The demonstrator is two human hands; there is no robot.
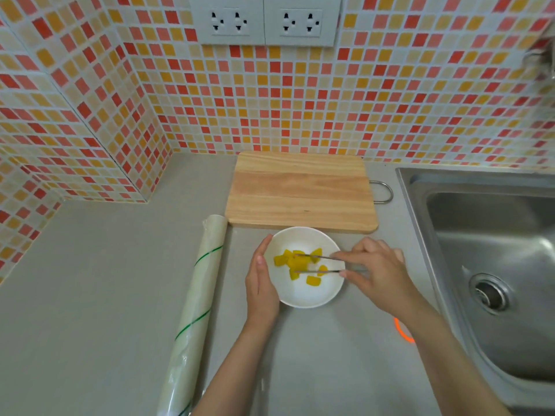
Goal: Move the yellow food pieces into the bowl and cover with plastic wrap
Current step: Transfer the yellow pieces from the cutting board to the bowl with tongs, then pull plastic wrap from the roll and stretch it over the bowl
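Taking the white bowl [303, 267] as the landmark, the nearest things to the viewer are the two forearms reaching up to it across the grey surface [90, 295]. The left hand [261, 283] lies flat against the bowl's left wall, fingers together and curved around the rim, steadying it. The right hand [377, 271] sits at the bowl's right side, pinched shut on a pair of thin metal tongs [318, 264] whose two tips reach in over the food and stand apart. An orange ring [402, 331] shows on the surface just below the right wrist, half hidden.

Inside the bowl lie the yellow food pieces [295, 264]; I count roughly seven, though some overlap and the number is uncertain. Left of the bowl, lying lengthwise, is one roll of plastic wrap [195, 313], untouched. Just beyond the bowl is one wooden cutting board [300, 190], with no pieces left on it. To the bowl's right is the steel sink [492, 265], and behind everything the tiled wall carries two sockets [264, 21].

The transfer step looks finished or nearly so. The next move likely calls for setting the tongs down, then pulling a sheet from the roll wide enough to span the rim.
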